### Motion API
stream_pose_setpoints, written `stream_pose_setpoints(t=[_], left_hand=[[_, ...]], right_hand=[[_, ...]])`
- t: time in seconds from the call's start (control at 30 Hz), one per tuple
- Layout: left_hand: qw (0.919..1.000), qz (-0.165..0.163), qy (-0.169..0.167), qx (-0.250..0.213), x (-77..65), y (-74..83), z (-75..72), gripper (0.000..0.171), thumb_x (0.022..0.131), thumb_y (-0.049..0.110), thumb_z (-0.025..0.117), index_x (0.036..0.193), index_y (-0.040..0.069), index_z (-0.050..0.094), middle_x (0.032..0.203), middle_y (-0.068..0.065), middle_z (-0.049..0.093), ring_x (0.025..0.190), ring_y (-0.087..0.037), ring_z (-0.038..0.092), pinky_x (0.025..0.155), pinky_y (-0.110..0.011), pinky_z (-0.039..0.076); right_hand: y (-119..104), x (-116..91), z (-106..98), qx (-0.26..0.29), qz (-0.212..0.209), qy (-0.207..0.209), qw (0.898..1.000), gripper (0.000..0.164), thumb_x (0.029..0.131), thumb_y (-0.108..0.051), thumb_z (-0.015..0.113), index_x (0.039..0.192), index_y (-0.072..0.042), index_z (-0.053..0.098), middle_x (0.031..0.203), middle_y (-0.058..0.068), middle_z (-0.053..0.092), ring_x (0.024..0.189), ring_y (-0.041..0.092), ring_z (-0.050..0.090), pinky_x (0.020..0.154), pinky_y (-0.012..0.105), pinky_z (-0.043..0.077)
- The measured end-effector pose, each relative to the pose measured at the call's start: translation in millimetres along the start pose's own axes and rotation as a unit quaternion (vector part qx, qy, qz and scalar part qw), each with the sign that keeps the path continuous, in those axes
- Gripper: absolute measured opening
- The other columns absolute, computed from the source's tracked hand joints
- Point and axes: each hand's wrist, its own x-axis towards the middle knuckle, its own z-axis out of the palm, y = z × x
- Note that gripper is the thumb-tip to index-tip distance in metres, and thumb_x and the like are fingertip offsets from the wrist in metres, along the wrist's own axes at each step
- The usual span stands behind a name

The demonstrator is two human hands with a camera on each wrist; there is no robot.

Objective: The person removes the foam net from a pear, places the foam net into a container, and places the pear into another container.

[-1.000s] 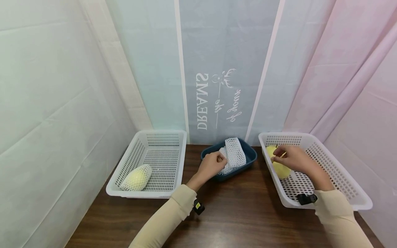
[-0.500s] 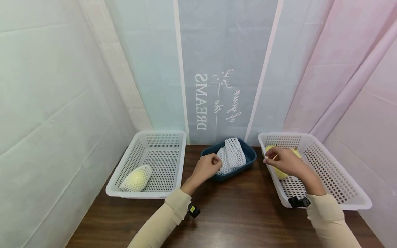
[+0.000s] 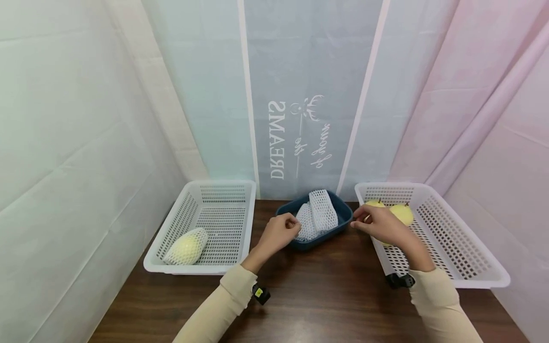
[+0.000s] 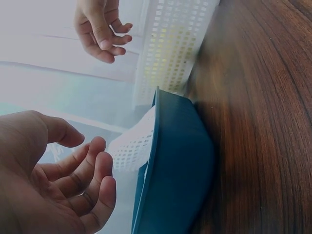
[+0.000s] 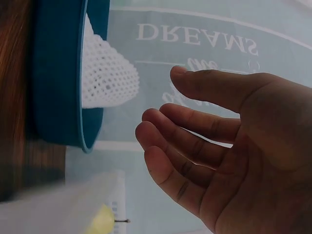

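My left hand [image 3: 276, 234] hovers at the near left side of a small dark-blue tray [image 3: 318, 241], fingers loosely curled around nothing. Inside the tray lie white foam fruit nets [image 3: 324, 210]; one net [image 5: 109, 73] pokes above the rim in the right wrist view. My right hand [image 3: 383, 226] is over the left rim of the right white basket [image 3: 469, 234], fingers relaxed and bare. Yellow pears [image 3: 402, 214] sit in that basket, partly hidden behind this hand. In the left white basket [image 3: 201, 269], a pear in a foam net [image 3: 187, 247] lies on its side.
A dark wooden table [image 3: 326, 295] carries both baskets and the tray. Behind it hangs a curtain [image 3: 300, 57] with mirrored lettering, and pale fabric walls [image 3: 73, 166] close in the sides.
My right hand has moved left, from over the pears toward the blue tray, uncovering more of the pears. My left hand has drawn back slightly left and down from the nets.
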Motion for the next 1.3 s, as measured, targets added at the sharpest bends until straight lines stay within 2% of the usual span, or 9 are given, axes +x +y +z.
stream_pose_setpoints(t=[0.27,0.53,0.83,1.07,1.3], left_hand=[[1.0,-0.003,0.003,-0.002,-6.7,-4.4,-3.9,0.015,0.102,0.021,0.063,0.105,0.015,0.076,0.088,0.003,0.074,0.073,-0.009,0.062,0.071,-0.03,0.054],[1.0,-0.003,0.0,-0.001,-14.5,-3.9,-13.8,0.016,0.103,0.021,0.062,0.103,0.015,0.076,0.086,0.005,0.075,0.074,-0.008,0.063,0.071,-0.03,0.054],[1.0,0.0,0.003,0.0,-21.6,-7.2,-24.2,0.013,0.103,0.021,0.062,0.103,0.017,0.075,0.091,0.002,0.075,0.076,-0.01,0.063,0.073,-0.032,0.054],[1.0,-0.001,0.008,0.0,-26.7,-10.2,-33.8,0.013,0.104,0.021,0.063,0.106,0.015,0.075,0.096,-0.001,0.075,0.08,-0.011,0.064,0.075,-0.033,0.055],[0.9993,0.005,0.034,0.013,-29.6,-9.3,-49.4,0.011,0.103,0.019,0.066,0.106,0.013,0.075,0.094,-0.002,0.075,0.08,-0.013,0.064,0.075,-0.033,0.054]], right_hand=[[-8.6,5.2,13.7,0.024,-0.008,0.004,1.0,0.022,0.098,-0.022,0.077,0.111,-0.004,0.073,0.094,0.005,0.076,0.084,0.016,0.069,0.073,0.033,0.056],[-19.8,9.5,29.4,0.056,-0.011,0.004,0.998,0.02,0.099,-0.017,0.076,0.111,-0.002,0.073,0.095,0.007,0.076,0.085,0.017,0.071,0.075,0.035,0.056],[-31.3,16.7,52.6,0.063,-0.034,0.033,0.997,0.019,0.098,-0.016,0.078,0.11,-0.002,0.074,0.092,0.005,0.077,0.08,0.015,0.07,0.071,0.03,0.054],[-45.8,23.2,72.7,0.089,-0.038,0.018,0.995,0.021,0.099,-0.014,0.076,0.114,0.0,0.073,0.095,0.007,0.077,0.084,0.019,0.073,0.072,0.031,0.057],[-67.1,32.3,96.7,0.117,-0.049,-0.008,0.992,0.022,0.099,-0.012,0.075,0.117,0.001,0.072,0.097,0.007,0.077,0.086,0.017,0.072,0.075,0.032,0.059]])
